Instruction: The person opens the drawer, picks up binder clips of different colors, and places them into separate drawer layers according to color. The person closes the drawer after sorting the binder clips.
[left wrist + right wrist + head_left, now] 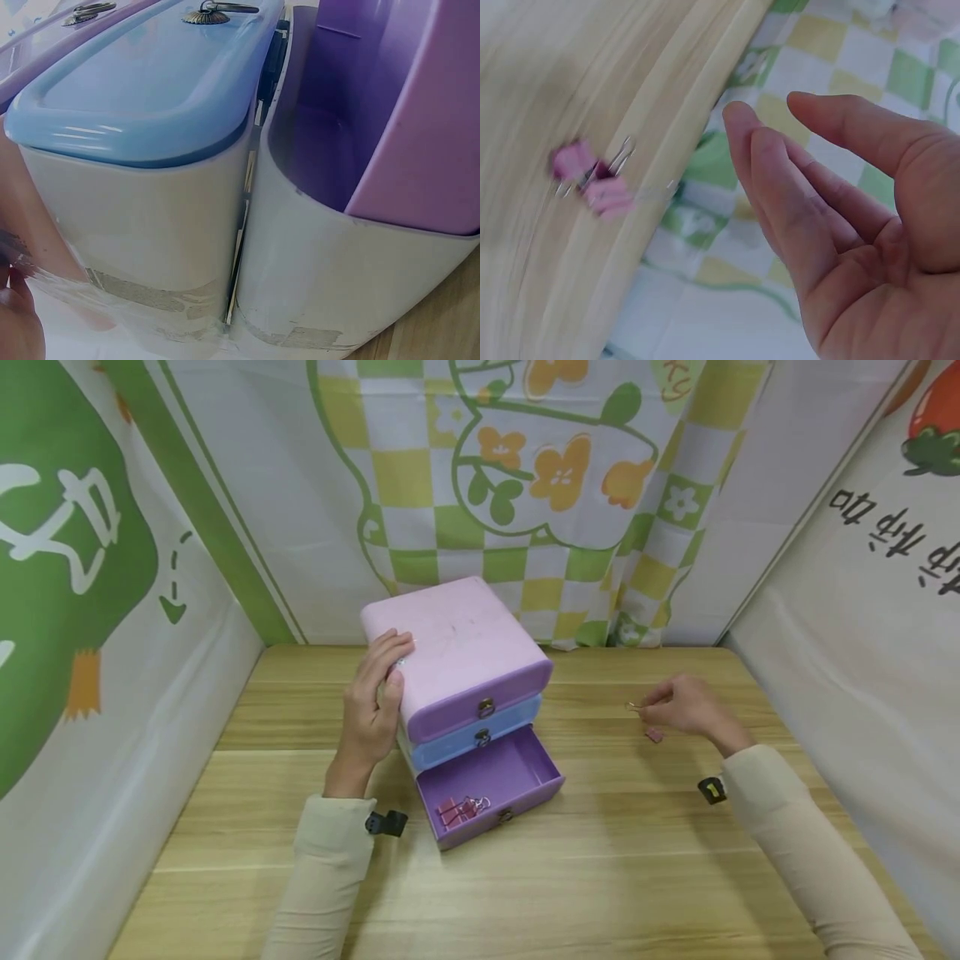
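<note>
A small drawer cabinet (pixel 461 635) with a pink top stands on the table, its purple bottom drawer (pixel 528 756) pulled out. Pink binder clips (pixel 453 812) lie in that drawer's near left corner. My left hand (pixel 369 710) rests on the cabinet's upper left edge; in the left wrist view only part of it shows, beside the cabinet's white side (pixel 142 225). Over the table's right side, my right hand (pixel 686 703) has its thumb and fingertips apart, with nothing between them in the right wrist view. Pink binder clips (pixel 609 196) lie near it, blurred.
The blue middle drawer (pixel 476 732) and the purple top drawer (pixel 517 687) are closed, each with a metal ring pull. A patterned curtain (pixel 525 527) hangs behind the wooden table (pixel 600 877). Printed cloth walls stand at both sides.
</note>
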Demonstrator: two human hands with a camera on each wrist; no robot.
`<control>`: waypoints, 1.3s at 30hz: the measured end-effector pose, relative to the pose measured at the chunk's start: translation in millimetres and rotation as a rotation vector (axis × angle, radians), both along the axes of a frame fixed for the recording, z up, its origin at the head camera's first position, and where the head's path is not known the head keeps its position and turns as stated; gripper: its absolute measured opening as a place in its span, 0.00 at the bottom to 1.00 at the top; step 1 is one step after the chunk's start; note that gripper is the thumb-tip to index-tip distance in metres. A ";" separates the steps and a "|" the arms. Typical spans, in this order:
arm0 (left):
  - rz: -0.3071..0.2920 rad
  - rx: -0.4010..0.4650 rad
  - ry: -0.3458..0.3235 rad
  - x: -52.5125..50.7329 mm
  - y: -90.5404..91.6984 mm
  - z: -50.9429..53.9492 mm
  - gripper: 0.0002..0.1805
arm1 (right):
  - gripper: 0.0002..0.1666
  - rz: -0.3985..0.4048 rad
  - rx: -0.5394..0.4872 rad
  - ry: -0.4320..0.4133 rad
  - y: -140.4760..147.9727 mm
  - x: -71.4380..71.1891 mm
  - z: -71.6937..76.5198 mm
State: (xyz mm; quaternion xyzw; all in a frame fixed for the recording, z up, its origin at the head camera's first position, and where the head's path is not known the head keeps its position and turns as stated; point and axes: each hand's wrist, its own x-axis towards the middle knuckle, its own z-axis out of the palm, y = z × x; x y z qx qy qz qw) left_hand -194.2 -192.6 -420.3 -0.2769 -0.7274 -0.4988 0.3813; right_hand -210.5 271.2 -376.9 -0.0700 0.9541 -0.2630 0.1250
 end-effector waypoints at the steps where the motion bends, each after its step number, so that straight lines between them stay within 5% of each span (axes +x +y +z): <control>1: -0.001 0.001 0.001 -0.1 -0.1 0.1 0.25 | 0.22 -0.002 0.015 0.004 3.5 -1.5 -1.3; 23: -0.002 0.001 0.015 0.0 0.4 0.9 0.25 | 0.16 -0.004 0.160 0.001 54.6 -27.8 -36.9; 32: 0.000 -0.002 0.014 -0.1 0.5 0.6 0.25 | 0.15 0.045 0.143 -0.020 53.7 -34.1 -50.1; 39: 0.002 -0.002 0.015 -0.6 0.4 0.7 0.25 | 0.15 0.015 0.015 -0.107 49.9 -35.1 -57.5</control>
